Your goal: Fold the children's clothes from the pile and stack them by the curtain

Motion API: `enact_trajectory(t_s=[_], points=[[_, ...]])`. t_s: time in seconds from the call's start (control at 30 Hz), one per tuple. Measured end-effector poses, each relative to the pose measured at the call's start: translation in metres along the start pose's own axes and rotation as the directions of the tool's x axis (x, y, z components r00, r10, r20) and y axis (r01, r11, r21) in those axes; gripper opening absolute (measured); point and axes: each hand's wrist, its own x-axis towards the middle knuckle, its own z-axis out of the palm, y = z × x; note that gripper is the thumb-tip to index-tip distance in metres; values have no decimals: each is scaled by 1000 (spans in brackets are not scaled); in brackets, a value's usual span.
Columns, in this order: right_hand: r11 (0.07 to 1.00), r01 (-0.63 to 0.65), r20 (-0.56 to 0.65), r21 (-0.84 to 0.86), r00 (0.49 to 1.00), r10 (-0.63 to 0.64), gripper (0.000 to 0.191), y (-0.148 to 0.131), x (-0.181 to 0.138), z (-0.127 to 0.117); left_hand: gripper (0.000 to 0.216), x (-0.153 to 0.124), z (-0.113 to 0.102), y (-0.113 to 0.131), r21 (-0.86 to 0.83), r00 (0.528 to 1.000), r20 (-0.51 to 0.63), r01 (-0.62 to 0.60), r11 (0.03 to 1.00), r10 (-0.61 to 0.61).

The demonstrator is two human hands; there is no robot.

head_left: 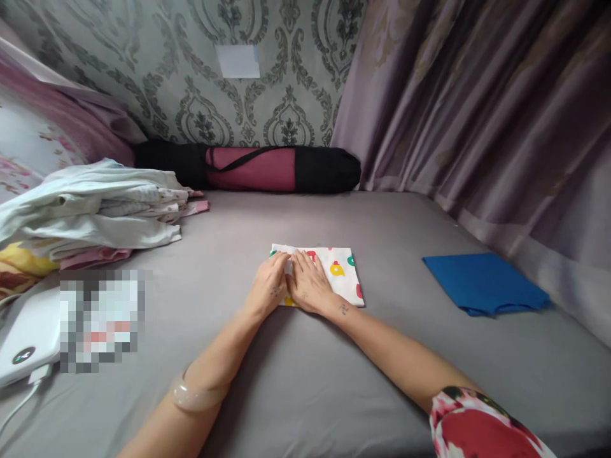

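A small folded white cloth [341, 270] with red, yellow and green prints lies on the grey bed sheet [305, 362] in the middle. My left hand [268, 285] rests flat on its left part, fingers stretched out. My right hand [309, 283] lies flat right beside it on the same cloth, fingers also extended. The two hands touch side by side and cover the cloth's left half. A pale bangle [195, 395] sits on my left forearm.
A pile of light clothes [95, 213] sits at the left. A folded blue cloth [484, 283] lies at the right near the curtain [477, 108]. A black and pink roll bag [252, 168] lies against the wall. A white device with a cable [26, 346] is at the near left.
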Motion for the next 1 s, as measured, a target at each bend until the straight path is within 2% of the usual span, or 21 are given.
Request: enact_trajectory(t_s=[0.1,0.2,0.3,0.4,0.57,0.67,0.73,0.9,1.0], points=[[999,-1,14,50,1000,1,58,7,-2,-9,40,-2,-1,2,81,999,34,-6,997,3],[998,-57,-45,19,997,58,60,19,-10,-17,41,-4,-3,9,199,991,120,33,979,-58],[995,-97,-74,-20,993,95,60,30,-17,-14,48,-5,-3,18,321,954,256,69,944,-157],[994,-107,-66,-25,992,105,60,34,-20,-8,54,-6,-2,23,410,918,331,71,909,-220],[992,-125,-57,-17,991,124,61,40,-18,-11,58,-7,2,23,481,906,343,58,875,-248],[974,-221,-97,-52,972,215,63,52,-19,-18,59,-8,3,22,494,905,337,64,867,-259],[958,-279,-81,-71,959,273,64,61,-20,-20,59,-7,0,24,494,904,348,48,868,-249],[944,-318,-17,-88,948,318,65,68,-20,-20,51,18,-16,27,496,896,406,-52,867,-179],[940,-327,-32,-93,945,325,65,67,-19,-19,42,48,-24,23,510,863,448,-33,860,-232]])
